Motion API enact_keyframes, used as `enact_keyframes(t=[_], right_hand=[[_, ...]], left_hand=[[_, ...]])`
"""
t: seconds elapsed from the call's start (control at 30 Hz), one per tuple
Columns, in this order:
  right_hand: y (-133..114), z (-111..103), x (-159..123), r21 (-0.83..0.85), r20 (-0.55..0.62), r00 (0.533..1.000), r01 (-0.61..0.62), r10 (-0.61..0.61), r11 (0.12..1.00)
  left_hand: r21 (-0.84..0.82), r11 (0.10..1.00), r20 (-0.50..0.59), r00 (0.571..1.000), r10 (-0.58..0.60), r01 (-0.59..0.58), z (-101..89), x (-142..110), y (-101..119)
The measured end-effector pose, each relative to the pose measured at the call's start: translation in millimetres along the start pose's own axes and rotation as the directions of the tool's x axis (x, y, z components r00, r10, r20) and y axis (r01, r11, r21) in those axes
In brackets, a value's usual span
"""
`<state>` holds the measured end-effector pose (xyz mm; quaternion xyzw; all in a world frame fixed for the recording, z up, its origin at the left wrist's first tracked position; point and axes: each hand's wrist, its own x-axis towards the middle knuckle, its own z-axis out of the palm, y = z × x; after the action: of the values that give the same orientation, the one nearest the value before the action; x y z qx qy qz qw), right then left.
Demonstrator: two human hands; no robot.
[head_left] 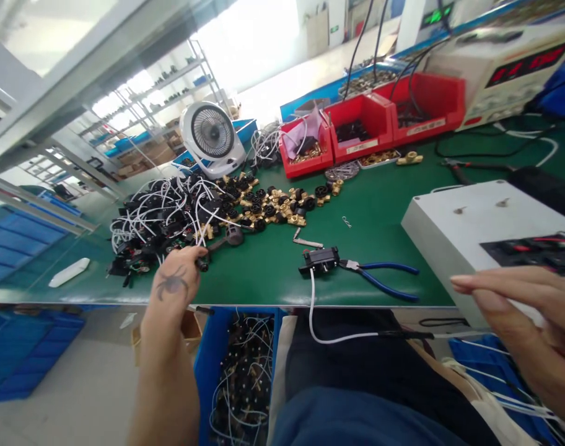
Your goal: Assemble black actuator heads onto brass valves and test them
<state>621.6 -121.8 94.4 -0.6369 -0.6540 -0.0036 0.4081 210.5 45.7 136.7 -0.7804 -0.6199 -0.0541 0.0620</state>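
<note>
Apparently busy with handling the knob-headed tool [233, 235] rather than with working on the lone black unit [324, 260] near the table's [264, 279] front edge. For a next move with that tool, seems to call for a firm hold and for steering clear of the looped white wires on the pile of black units [166, 210]. For work on the lone unit, would call for bringing the right hand across and minding the trailing white cable [311, 310].

With the left hand [183, 272], closed narrowly around the tool's shaft, as far as can be judged through the blur, just beside the pile's front and inside the table's front edge. With the right hand [519, 316], only narrowly open between thumb and forefinger, holding nothing visible. Held out before the grey box [440, 229] at the table's front right corner; cannot tell whether touching it.

As for the lone unit, untouched by either hand, about midway along the front edge, with cable drooping over that edge. Just right of it, pointing toward it, with blue-handled pliers [389, 266]; just behind, with a bent metal key [308, 241]. Farther toward the back edge, with brass fittings [282, 201] and red bins [310, 164].
</note>
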Motion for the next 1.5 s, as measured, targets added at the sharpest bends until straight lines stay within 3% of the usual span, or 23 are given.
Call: enact_keyframes(t=[0.1,0.17,0.27,0.37,0.5,0.63,0.8,0.9,0.97,1.03,1.1,1.13,1.2,1.27,1.33,1.5], right_hand=[[-13,11,-4,0.097,0.029,0.995,0.088,-0.091,0.991],[-23,20,-4,0.159,0.043,0.992,0.111,-0.119,0.981],[-39,31,-8,0.269,0.084,0.990,0.083,-0.109,0.959],[-51,38,-17,0.355,0.150,0.986,0.010,-0.068,0.935],[-62,44,-26,0.433,0.247,0.969,-0.088,-0.024,0.897],[-67,50,-35,0.475,0.311,0.950,-0.152,-0.005,0.867],[-68,55,-42,0.566,0.403,0.914,-0.286,0.043,0.773],[-66,60,-41,0.612,0.553,0.824,-0.500,0.120,0.612],[-65,63,-39,0.648,0.663,0.740,-0.644,0.115,0.408],[-65,66,-36,0.656,0.738,0.673,-0.734,0.057,0.174],[-67,67,-32,0.629,0.777,0.629,-0.777,-0.002,-0.003],[-68,66,-30,0.618,0.784,0.620,-0.783,-0.019,-0.069],[-68,63,-28,0.613,0.779,0.627,-0.771,-0.032,-0.173],[-67,59,-27,0.634,0.751,0.660,-0.730,-0.023,-0.257],[-65,56,-28,0.649,0.730,0.683,-0.700,-0.014,-0.299],[-67,52,-32,0.651,0.735,0.678,-0.699,0.017,-0.295]], left_hand=[[0.075,0.995,0.035,0.997,-0.071,0.069,-15.1,-9,-30],[0.086,0.993,0.012,0.997,-0.081,0.080,-11.8,2,-22],[0.047,0.998,-0.005,0.999,-0.044,0.045,10.6,37,19],[0.009,0.999,0.037,0.999,-0.034,0.034,46.0,75,67],[0.001,0.994,0.095,0.989,-0.112,0.112,87.6,98,106],[-0.033,0.988,0.094,0.984,-0.149,0.152,98.4,84,117],[-0.210,0.977,0.050,0.999,-0.021,0.031,76.4,34,110],[-0.361,0.926,-0.012,0.993,0.113,-0.110,50.1,-5,109],[-0.490,0.839,-0.045,0.969,0.245,-0.235,29.7,-32,113],[-0.697,0.608,-0.088,0.886,0.455,-0.381,11.3,-55,121],[-0.809,0.409,-0.112,0.793,0.599,-0.423,-0.7,-71,131],[-0.837,0.359,-0.111,0.771,0.627,-0.413,-3.5,-77,136],[-0.878,0.324,-0.100,0.798,0.594,-0.352,-3.0,-84,146],[-0.914,0.315,-0.075,0.871,0.485,-0.254,2.5,-89,154],[-0.938,0.270,-0.104,0.918,0.382,-0.218,8.7,-92,162],[-0.927,0.194,-0.261,0.924,0.278,-0.321,9.7,-100,173]])
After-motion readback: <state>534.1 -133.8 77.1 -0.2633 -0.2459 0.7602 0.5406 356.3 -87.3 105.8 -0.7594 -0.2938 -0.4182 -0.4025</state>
